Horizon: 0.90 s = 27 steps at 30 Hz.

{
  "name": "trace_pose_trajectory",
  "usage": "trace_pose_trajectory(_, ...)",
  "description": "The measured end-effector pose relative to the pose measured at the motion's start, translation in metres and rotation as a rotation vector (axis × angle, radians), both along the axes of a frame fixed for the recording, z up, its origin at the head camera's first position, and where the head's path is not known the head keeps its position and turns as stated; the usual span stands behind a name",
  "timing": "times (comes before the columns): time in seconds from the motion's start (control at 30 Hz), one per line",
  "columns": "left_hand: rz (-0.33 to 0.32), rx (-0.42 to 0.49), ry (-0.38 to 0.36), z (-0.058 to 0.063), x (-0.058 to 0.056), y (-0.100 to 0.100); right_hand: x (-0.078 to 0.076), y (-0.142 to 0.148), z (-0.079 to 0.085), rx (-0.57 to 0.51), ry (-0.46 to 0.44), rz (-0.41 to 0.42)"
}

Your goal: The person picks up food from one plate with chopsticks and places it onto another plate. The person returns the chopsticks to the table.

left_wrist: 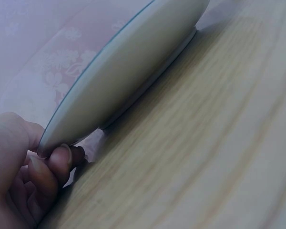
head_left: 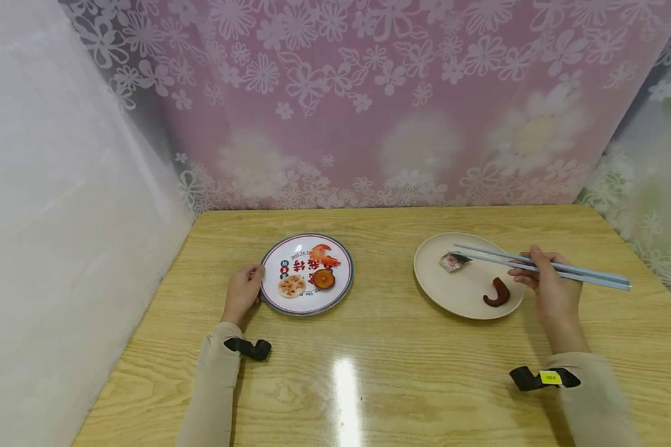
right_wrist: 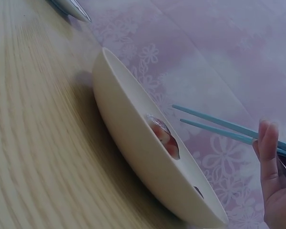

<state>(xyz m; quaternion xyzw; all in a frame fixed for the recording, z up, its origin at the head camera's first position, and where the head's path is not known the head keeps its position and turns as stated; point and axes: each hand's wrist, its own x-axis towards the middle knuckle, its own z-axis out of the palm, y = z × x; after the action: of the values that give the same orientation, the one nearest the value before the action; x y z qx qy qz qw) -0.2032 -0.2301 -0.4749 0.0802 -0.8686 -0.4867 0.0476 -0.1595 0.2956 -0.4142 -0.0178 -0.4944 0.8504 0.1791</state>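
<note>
My left hand pinches the left rim of a white plate with a dark edge and red printed characters. On that plate lie a shrimp, a lotus root slice and a brown mushroom cap. In my right hand is a pair of light blue chopsticks, tips slightly apart. They reach over a beige plate, above a small pinkish piece with dark skin. A dark reddish-brown curved piece lies near that plate's right side. In the right wrist view, the chopstick tips hold nothing.
Both plates stand on a wood-grain table, apart from each other. A pink flowered curtain hangs behind the far edge, and a whitish sheet hangs on the left. Black straps with small devices sit on both wrists.
</note>
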Motion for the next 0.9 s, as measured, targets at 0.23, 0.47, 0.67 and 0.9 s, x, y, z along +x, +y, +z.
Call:
trace_pose_trajectory(0.23, -0.006, 0.003, 0.009, 0.000, -0.001, 0.000, 0.000, 0.012, 0.001, 0.042, 0.006, 0.092)
trace_pose_trajectory(0.47, -0.001, -0.005, 0.005, 0.001, -0.001, 0.000, 0.002, 0.030, 0.005, 0.168, -0.036, 0.158)
trace_pose_trajectory(0.67, -0.003, -0.004, 0.002, 0.003, -0.002, 0.001, -0.008, 0.035, 0.012, 0.309, -0.048, 0.081)
trace_pose_trajectory(0.9, 0.000, 0.010, 0.013, 0.002, 0.001, 0.001, -0.032, 0.037, 0.023, 0.489, -0.040, 0.102)
